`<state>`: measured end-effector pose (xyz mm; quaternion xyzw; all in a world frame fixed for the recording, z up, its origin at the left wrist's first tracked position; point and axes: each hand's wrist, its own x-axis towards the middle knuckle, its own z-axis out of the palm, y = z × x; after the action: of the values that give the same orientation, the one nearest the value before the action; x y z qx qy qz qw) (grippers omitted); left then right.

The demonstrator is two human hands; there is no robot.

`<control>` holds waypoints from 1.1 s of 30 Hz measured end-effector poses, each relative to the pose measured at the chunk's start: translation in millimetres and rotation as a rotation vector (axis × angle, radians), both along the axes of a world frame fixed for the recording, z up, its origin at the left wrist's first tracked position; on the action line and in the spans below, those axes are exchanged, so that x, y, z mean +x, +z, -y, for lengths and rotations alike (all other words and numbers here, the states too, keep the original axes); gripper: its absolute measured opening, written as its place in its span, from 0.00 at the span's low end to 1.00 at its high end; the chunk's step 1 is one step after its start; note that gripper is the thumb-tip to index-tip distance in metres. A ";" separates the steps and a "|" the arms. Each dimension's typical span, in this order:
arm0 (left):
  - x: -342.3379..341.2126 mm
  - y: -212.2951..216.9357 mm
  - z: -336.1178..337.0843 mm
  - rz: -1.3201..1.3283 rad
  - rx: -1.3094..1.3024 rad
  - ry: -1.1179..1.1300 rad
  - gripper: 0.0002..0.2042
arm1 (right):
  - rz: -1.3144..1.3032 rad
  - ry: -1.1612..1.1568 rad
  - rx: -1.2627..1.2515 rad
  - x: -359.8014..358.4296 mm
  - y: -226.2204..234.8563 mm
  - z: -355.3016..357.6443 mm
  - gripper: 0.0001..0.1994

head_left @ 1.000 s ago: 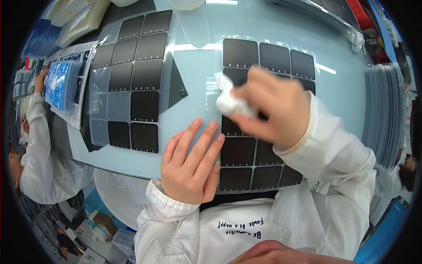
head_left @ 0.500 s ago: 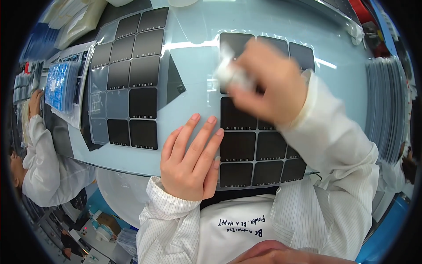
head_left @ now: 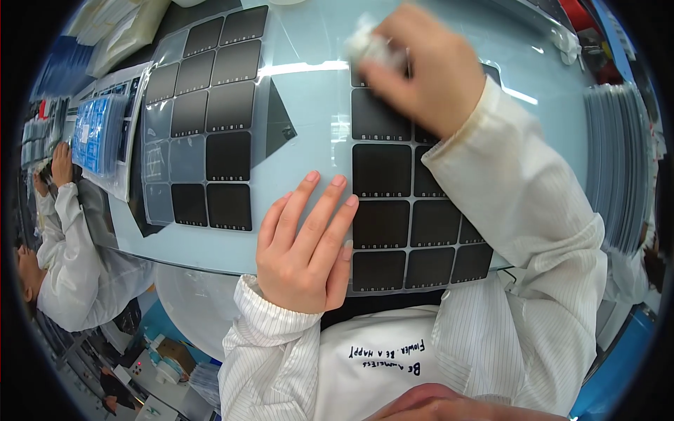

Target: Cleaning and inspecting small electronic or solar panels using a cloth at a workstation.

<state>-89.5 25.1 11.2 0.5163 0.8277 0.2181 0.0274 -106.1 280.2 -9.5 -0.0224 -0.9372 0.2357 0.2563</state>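
Note:
A sheet of black rounded squares in rows (head_left: 381,170) lies in front of me on the pale glass tabletop (head_left: 302,112). My left hand (head_left: 302,259) rests flat with its fingers stretched out, fingertips at the sheet's left edge. Over the far end of that sheet, my right hand (head_left: 435,77) is closed around a crumpled white wipe (head_left: 372,48), blurred by motion. My right hand and sleeve hide part of the sheet's right side. Further left lies a second sheet (head_left: 228,158), with black squares in some places and see-through ones in others.
A tall row of grey-clear sheets (head_left: 614,168) stands at the right. Blue packets in clear film (head_left: 98,137) lie at the left, near a co-worker's hand (head_left: 62,163). Pale plastic bags (head_left: 126,35) fill the far left corner. A dark pointed piece (head_left: 281,123) lies beside the second sheet.
My right hand has moved away from me with the wipe, from the upper part of the sheet to its far end. My left hand stays on the same spot.

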 end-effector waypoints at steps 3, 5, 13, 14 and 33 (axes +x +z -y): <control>0.5 -1.7 1.3 0.009 0.010 -0.012 0.22 | 0.055 0.148 0.026 -0.1 7.3 13.2 0.12; 0.3 -4.1 -1.2 0.004 0.030 -0.012 0.22 | 0.131 0.024 -0.045 -2.3 8.9 2.1 0.13; 0.8 -2.4 4.2 -0.008 0.017 -0.009 0.23 | 0.062 0.010 -0.080 27.6 4.4 -12.0 0.12; 0.4 -4.3 1.6 -0.021 0.041 -0.019 0.23 | 0.011 -0.116 -0.110 25.6 -0.7 -39.2 0.12; 0.2 -13.8 9.4 -0.077 0.101 -0.027 0.21 | 0.175 0.151 -0.149 90.6 17.1 12.2 0.12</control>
<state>-89.3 15.7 -2.6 0.5361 0.8091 0.2391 -0.0275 -15.5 268.0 7.6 0.0087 -0.9348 0.3205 0.1525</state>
